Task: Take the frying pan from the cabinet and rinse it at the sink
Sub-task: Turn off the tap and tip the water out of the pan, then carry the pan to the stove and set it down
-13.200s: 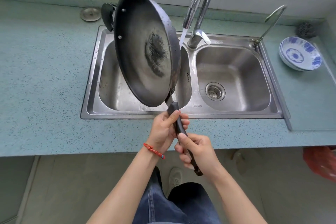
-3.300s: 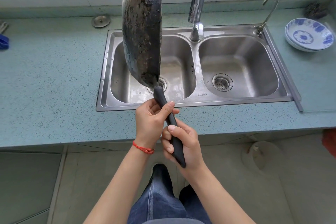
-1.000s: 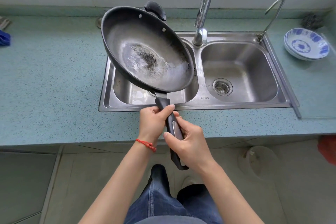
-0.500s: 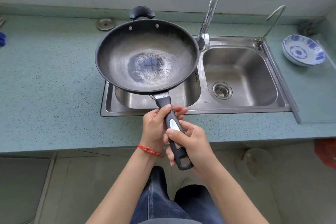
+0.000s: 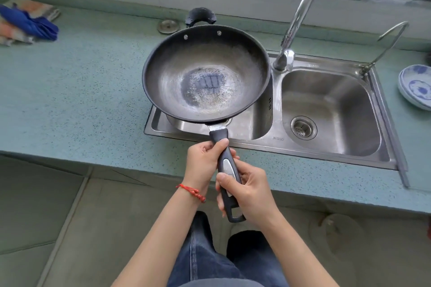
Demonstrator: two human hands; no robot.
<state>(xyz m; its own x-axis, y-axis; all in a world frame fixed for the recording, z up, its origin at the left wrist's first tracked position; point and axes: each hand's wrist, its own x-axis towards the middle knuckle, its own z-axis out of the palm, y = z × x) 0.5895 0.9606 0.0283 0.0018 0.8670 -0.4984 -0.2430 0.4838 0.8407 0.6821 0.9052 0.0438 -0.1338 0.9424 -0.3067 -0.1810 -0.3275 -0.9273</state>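
Observation:
The black frying pan [image 5: 205,72] hangs level over the left basin of the steel double sink [image 5: 331,147], its wet worn inside facing up. Both hands grip its long black handle. My left hand [image 5: 205,161], with a red cord on the wrist, holds the handle near the pan. My right hand [image 5: 249,191] holds it lower, near the end loop. The tall chrome tap [image 5: 300,14] stands just right of the pan with no water coming out. The pan covers most of the left basin.
Teal speckled counter [image 5: 81,91] surrounds the sink. A blue-and-white bowl [image 5: 417,86] sits at far right, a thin second tap [image 5: 387,39] by the right basin, a round metal sink plug [image 5: 168,26] behind the pan, and cloths [image 5: 25,21] at far left.
The pan went from held on edge over the left basin to tilted, then level with its inside up. Both hands kept their grip on the handle. The water seen earlier is off.

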